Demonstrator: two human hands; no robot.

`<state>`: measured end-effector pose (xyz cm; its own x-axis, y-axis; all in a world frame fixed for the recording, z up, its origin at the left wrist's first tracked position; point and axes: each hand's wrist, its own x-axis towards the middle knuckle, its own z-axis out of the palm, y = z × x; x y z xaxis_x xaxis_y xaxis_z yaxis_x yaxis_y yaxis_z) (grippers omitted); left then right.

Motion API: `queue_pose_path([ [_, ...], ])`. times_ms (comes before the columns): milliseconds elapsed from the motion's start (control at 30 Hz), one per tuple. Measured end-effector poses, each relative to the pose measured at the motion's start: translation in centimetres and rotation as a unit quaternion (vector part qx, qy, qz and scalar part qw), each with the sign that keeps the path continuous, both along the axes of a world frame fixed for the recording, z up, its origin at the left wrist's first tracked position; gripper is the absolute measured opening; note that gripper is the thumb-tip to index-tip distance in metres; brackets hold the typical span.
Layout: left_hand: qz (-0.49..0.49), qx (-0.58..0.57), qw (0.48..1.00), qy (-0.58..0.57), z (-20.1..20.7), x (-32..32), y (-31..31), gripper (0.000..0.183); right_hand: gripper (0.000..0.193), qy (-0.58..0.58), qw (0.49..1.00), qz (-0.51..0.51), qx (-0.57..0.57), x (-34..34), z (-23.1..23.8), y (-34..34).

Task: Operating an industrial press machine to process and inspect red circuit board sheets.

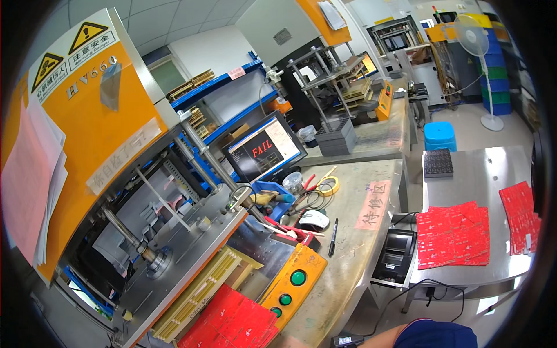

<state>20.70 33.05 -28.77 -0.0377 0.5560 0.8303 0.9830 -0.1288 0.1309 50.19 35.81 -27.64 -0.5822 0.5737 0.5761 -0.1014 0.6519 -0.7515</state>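
Can't tell how open either grip is or what's in it, both hands are out of frame, just a forearm [383, 338] at the bottom edge by a black gadget [346, 341]. Red boards [229, 322] sit bottom centre-left, more on the table [467, 180] at right

Between four and five o'clock, the lower edge crops the dark blue sleeve [438, 335] and forearm [384, 339], leaving the hand out of view. Toward half past six, it cuts off the red sheets [229, 319]. At three o'clock, a dark object [539, 174] is too cropped to identify. Toward one o'clock, a distant screen [397, 42] is too small to read. Toward nine, papers [35, 180] hide part of the orange panel [107, 148].
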Motion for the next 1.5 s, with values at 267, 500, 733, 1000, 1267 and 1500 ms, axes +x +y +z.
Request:
queue_pose_path([
  [267, -0.010, 0.031, 0.999, -0.040, -0.5, -0.5, 0.3, 0.015, 0.026, -0.007, 0.995, -0.025, 0.093, 2.6, 6.1, 1.6],
  [500, -0.035, -0.006, 0.989, -0.142, 0.5, 0.0, -0.9, 0.023, 0.022, 0.012, 0.981, -0.120, 0.150, 4.7, 19.2, 11.3],
  [733, -0.119, -0.045, 0.942, -0.310, 2.5, -0.8, -2.4, 0.020, 0.052, 0.262, 0.950, -0.083, -0.149, 4.5, 23.2, 13.4],
  [1000, -0.181, -0.057, 0.927, -0.323, 11.6, -0.8, -1.5, 0.019, 0.030, -0.086, 0.982, -0.153, -0.066, 5.9, 16.6, 14.4],
  [1267, -0.153, -0.079, 0.978, -0.121, 16.2, 1.8, 17.4, 0.021, 0.039, -0.207, 0.800, -0.523, 0.208, 3.6, 13.5, 23.3],
  [1500, -0.133, -0.169, 0.963, -0.164, 14.4, 1.0, 27.2, 0.025, 0.034, -0.243, 0.826, -0.503, 0.073, 3.9, 13.8, 26.8],
])
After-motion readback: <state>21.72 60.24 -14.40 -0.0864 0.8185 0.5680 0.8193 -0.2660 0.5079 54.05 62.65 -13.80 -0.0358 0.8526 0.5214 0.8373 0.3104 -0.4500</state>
